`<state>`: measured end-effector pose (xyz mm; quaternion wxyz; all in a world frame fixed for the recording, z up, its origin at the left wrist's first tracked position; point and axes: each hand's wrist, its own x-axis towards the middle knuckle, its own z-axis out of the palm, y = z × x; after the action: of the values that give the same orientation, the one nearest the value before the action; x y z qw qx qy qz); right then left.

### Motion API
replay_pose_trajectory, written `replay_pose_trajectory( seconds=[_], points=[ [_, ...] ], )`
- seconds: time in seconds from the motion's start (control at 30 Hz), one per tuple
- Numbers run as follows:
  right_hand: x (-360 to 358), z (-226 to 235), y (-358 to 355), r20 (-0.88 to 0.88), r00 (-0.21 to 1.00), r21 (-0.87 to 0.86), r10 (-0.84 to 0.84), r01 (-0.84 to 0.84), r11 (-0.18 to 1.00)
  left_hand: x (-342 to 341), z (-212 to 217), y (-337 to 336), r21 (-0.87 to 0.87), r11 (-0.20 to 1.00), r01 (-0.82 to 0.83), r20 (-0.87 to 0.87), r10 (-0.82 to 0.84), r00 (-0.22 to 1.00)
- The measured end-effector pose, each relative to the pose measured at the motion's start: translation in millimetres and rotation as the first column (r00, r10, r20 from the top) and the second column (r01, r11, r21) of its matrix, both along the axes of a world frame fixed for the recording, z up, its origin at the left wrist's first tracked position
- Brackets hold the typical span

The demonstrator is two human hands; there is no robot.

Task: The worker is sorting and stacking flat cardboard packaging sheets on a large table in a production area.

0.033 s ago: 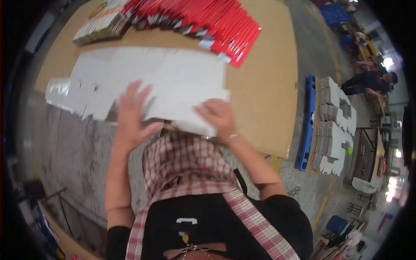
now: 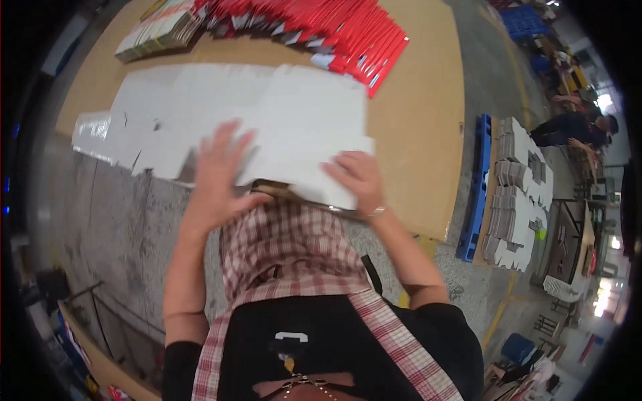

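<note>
A flat, white, die-cut cardboard sheet (image 2: 234, 100) with notched edges and flaps lies across the near side of the table. My left hand (image 2: 219, 177) rests over its near edge with fingers spread wide and thumb out to the right. At the sheet's right end, my right hand (image 2: 359, 179) has its thumb on top of the near flap and its other fingers curled at the edge, gripping it. Between my hands, a dark brownish gap shows under the near edge, close to my checked apron. The underside of the sheet is hidden.
Red flat packets (image 2: 334, 33) lie fanned in a row along the far side of the brown table (image 2: 418, 134). Left of them sits a banded stack of printed cards (image 2: 160, 33). Stacked white cardboard blanks (image 2: 515, 194) stand beside a blue pallet (image 2: 476, 194) at right. A person (image 2: 572, 127) is beyond.
Both my hands have shifted right, the right one together with the sheet's right end. The sheet's far right corner now reaches closer to the red packets.
</note>
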<state>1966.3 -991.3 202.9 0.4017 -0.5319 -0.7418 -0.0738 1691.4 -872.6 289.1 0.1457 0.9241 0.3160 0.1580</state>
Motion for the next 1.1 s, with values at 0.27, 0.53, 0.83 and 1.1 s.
replay_pose_trajectory(
  seconds=[0.27,0.53,0.83,1.1],
  points=[
    [98,-60,-196,0.020,0.960,-0.456,-0.278,0.256,0.852,109,-145,-78,-0.188,0.883,0.429,-0.155,-0.458,0.875],
    [67,-46,-182,-0.489,0.363,-0.556,-0.793,0.570,0.604,160,-154,-85,-0.259,0.948,0.184,0.103,-0.163,0.981],
    [39,-73,-129,-0.086,0.952,-0.287,-0.293,0.258,0.922,128,-148,-83,0.157,0.791,0.591,-0.113,-0.580,0.807],
    [38,-53,-132,0.135,0.952,-0.342,-0.274,0.304,0.889,151,-132,-84,-0.103,0.968,0.229,-0.190,-0.245,0.951]
  ],
)
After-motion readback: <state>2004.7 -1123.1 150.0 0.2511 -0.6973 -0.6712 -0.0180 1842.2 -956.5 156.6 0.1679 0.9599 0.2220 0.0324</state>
